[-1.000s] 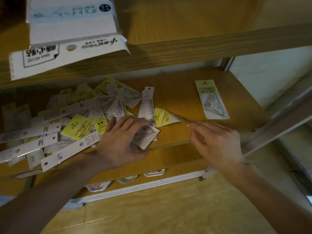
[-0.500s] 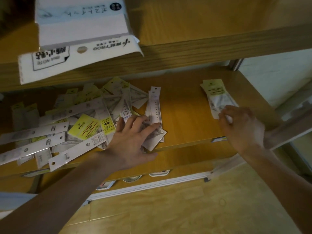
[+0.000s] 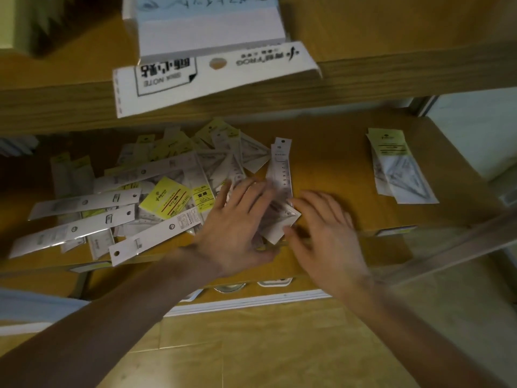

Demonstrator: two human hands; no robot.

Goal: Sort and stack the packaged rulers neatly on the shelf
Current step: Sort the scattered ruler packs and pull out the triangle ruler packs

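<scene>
**Wooden shelf unit, middle level: both hands at the front edge of the ruler heap**

The setting is a wooden shelf (image 3: 330,166) over a pale wood-pattern floor (image 3: 251,345), dimly lit. At the front of the shelf lies a clear triangular ruler packet (image 3: 282,219), one corner projecting past the shelf's front edge. The left hand (image 3: 237,228) lies flat over its left part, fingers straight and spread, fingertips pointing toward the back; the thumb sits under the front of the packet's overhang. The right hand (image 3: 324,228) is just beside the packet's right corner, fingers loosely extended and slightly blurred; its thumb touches the packet's lower right edge. Whether the thumb actually pinches the packet cannot be told.

A narrow straight ruler (image 3: 281,166) in white packaging runs back from between the two hands, its near end under the left fingertips.

To the left spreads a loose pile of packets (image 3: 134,197), white strips and yellow-labelled sleeves crossing one another. Well apart, at the right of the shelf, sits a small stack of set squares (image 3: 397,166) with green header cards, roughly aligned.

On the shelf above rest white notebooks (image 3: 207,37).
</scene>
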